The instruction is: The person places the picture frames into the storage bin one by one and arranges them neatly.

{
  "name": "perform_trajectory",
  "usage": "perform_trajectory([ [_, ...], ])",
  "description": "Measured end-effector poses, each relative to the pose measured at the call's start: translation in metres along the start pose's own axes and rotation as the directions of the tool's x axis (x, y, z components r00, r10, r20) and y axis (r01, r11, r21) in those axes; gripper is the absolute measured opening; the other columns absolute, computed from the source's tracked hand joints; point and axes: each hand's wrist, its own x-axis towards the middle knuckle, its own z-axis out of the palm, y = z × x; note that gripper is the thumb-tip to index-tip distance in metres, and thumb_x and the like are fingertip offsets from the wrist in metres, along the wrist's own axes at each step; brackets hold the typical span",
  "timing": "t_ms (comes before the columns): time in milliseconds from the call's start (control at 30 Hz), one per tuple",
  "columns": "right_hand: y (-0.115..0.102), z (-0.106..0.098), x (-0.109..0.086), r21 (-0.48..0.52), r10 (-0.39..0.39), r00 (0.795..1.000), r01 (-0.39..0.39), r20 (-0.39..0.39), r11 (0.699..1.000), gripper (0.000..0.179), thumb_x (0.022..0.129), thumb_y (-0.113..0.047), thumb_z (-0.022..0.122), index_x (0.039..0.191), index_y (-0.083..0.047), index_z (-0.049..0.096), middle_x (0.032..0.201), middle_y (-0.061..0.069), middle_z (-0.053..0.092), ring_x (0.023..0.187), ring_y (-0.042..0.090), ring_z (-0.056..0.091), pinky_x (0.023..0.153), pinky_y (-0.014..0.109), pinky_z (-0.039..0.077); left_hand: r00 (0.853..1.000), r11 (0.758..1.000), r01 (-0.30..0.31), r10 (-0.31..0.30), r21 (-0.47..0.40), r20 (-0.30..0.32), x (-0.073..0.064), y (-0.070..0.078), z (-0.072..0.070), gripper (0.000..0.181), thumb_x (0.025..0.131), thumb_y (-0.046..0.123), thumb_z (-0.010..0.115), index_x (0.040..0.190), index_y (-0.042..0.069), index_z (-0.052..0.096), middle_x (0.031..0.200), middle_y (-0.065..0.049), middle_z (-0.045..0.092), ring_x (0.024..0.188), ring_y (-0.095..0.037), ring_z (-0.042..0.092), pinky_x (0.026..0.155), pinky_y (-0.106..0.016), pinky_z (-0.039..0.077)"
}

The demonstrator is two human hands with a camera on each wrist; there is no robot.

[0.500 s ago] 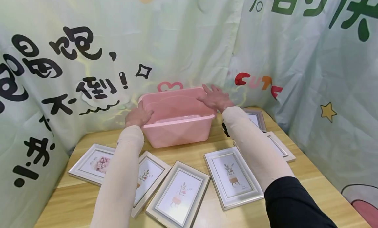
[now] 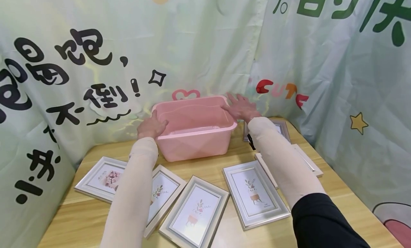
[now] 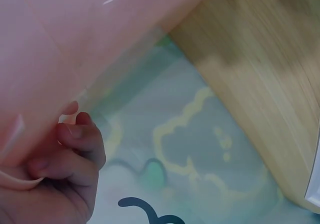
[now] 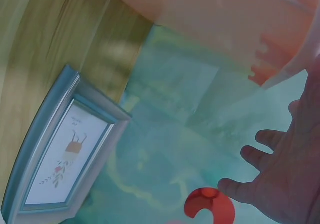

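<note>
A pink plastic tub stands at the back of the wooden table against the curtain. My left hand grips its left rim, thumb over the edge. In the left wrist view, curled fingers of that hand lie against the tub's outer wall. My right hand is at the tub's right back corner with fingers spread. Those fingers stretch out straight beside the tub wall in the right wrist view, not curled round the rim. The visible inside of the tub holds nothing.
Several picture frames lie on the table: a flower-print frame at left, two plant-print frames in front, and a grey frame behind my right arm. A printed curtain closes off the back and sides.
My right hand has shifted slightly right, outward from the tub's right rim. The left hand keeps its grip on the left rim, and the tub stays about where it was.
</note>
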Motion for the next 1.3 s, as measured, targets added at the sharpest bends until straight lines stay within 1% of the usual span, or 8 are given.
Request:
perform_trajectory([
  [67,0.004,0.0,0.0,0.005,0.003,1.0,-0.003,-0.004,1.0,0.076,0.095,-0.065,0.029,0.156,-0.032,0.0,0.164,0.012,0.002,0.149,0.041,0.004,0.109,0.074,0.009,1.0,1.0,0.0,0.0,0.002,-0.003,0.0,0.0,0.0,0.082,0.094,0.059,0.033,0.156,0.011,0.007,0.132,-0.032,0.052,0.111,-0.048,0.059,0.089,-0.058,0.049],
  [267,0.02,0.002,-0.001,0.016,0.03,0.999,-0.029,-0.02,0.999,0.076,0.094,-0.067,0.025,0.157,-0.031,0.001,0.164,0.014,0.004,0.149,0.041,0.006,0.11,0.071,0.014,1.0,1.0,0.01,-0.01,0.006,-0.009,-0.001,0.0,0.0,0.084,0.094,0.06,0.033,0.156,0.011,0.005,0.125,-0.033,0.055,0.106,-0.046,0.061,0.085,-0.056,0.051],
  [433,0.036,0.004,-0.003,0.042,0.056,0.998,-0.056,-0.002,0.998,0.075,0.094,-0.069,0.02,0.156,-0.032,-0.003,0.164,0.015,0.001,0.149,0.044,0.001,0.11,0.073,0.007,1.0,1.0,0.017,-0.017,0.0,-0.001,0.0,0.002,0.0,0.086,0.093,0.061,0.033,0.156,0.012,0.003,0.128,-0.033,0.053,0.108,-0.046,0.06,0.085,-0.055,0.051],
  [567,0.044,0.006,-0.004,0.026,0.067,0.998,-0.067,-0.006,0.997,0.076,0.093,-0.07,0.018,0.156,-0.032,-0.003,0.164,0.016,0.002,0.148,0.046,0.002,0.108,0.075,0.007,1.0,1.0,0.019,-0.019,-0.005,0.001,-0.001,0.001,0.0,0.085,0.093,0.061,0.034,0.156,0.012,0.004,0.131,-0.033,0.052,0.11,-0.047,0.059,0.087,-0.056,0.05],
  [700,0.05,0.008,-0.005,0.008,0.073,0.997,-0.073,-0.012,0.997,0.077,0.093,-0.07,0.019,0.156,-0.031,-0.002,0.163,0.017,0.004,0.148,0.046,0.004,0.11,0.073,0.009,1.0,1.0,0.015,-0.015,-0.008,-0.006,-0.002,0.001,-0.001,0.085,0.093,0.06,0.034,0.156,0.012,0.005,0.131,-0.033,0.052,0.109,-0.047,0.059,0.087,-0.056,0.05],
  [933,0.058,0.013,-0.005,0.033,0.085,0.996,-0.085,0.001,0.996,0.078,0.095,-0.068,0.022,0.157,-0.027,-0.002,0.162,0.021,0.002,0.147,0.049,0.002,0.112,0.071,0.008,1.0,1.0,0.012,-0.012,0.008,-0.005,-0.002,0.001,-0.001,0.082,0.094,0.059,0.031,0.156,0.011,0.006,0.131,-0.034,0.052,0.111,-0.049,0.058,0.087,-0.057,0.05],
  [1000,0.06,0.015,-0.005,0.037,0.09,0.996,-0.09,-0.007,0.995,0.078,0.095,-0.068,0.023,0.157,-0.026,0.0,0.162,0.021,0.003,0.147,0.049,0.003,0.112,0.071,0.01,1.0,1.0,0.012,-0.012,0.008,-0.006,-0.002,0.0,-0.001,0.082,0.094,0.059,0.031,0.156,0.011,0.006,0.131,-0.034,0.052,0.112,-0.049,0.058,0.087,-0.058,0.049],
  [1300,0.078,0.02,-0.01,0.024,0.112,0.993,-0.113,0.025,0.993,0.08,0.095,-0.066,0.023,0.157,-0.022,-0.001,0.161,0.025,0.0,0.146,0.05,0.002,0.111,0.072,0.008,1.0,1.0,0.012,-0.012,-0.001,-0.022,-0.001,0.0,0.001,0.083,0.093,0.059,0.034,0.156,0.011,0.008,0.127,-0.034,0.054,0.108,-0.048,0.06,0.085,-0.057,0.05],
])
